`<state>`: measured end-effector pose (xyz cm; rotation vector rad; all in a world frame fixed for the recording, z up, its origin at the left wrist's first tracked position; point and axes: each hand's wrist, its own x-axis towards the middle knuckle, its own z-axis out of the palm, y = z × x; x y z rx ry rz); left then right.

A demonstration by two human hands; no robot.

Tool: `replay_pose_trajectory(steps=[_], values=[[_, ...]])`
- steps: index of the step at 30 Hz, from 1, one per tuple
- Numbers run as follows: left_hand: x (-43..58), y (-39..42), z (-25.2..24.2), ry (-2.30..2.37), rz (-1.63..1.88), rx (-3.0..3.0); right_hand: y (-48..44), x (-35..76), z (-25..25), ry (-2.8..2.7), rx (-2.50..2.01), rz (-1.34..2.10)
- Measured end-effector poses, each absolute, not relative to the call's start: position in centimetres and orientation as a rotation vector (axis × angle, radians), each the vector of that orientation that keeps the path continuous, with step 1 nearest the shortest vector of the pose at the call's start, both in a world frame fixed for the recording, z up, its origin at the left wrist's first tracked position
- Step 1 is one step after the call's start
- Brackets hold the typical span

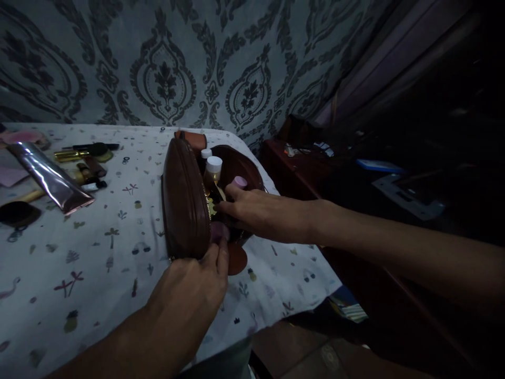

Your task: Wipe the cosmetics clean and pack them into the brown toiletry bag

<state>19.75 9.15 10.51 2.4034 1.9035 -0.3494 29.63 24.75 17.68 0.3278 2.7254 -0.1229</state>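
A brown zippered bag (pixel 185 200) lies open on the patterned white cloth (pixel 118 263). Inside it stand a white-capped bottle (pixel 213 167), a smaller white cap (pixel 206 153) and a pink cap (pixel 239 182). My right hand (pixel 256 210) reaches into the bag from the right, its fingers bent beside the bottle around a small dark and gold item (pixel 219 192). At the bag's near edge, the fingers of my left hand (pixel 193 289) are pressed together on the rim, next to a round pinkish item (pixel 219 231). Part of the bag's interior is hidden in shadow.
On the left lie a shiny silver-pink tube (pixel 55 179), a dark-headed brush (pixel 19 213), gold and black cosmetics (pixel 73 155) and a pink item (pixel 27 138). A patterned wall rises behind. To the right is a dark red surface (pixel 290 166) with small objects and a blue item (pixel 379 166).
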Motion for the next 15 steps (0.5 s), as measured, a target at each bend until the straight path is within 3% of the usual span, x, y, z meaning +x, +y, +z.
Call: replay_pose_trajectory(steps=[8, 15], values=[[19.6, 9.0, 9.3, 1.948, -0.201, 2.382, 24.1, 30.7, 18.4, 2.891, 0.354, -0.022], [19.8, 9.2, 9.7, 1.934, -0.356, 2.450, 24.1, 30.8, 18.2, 2.887, 0.425, 0.097]])
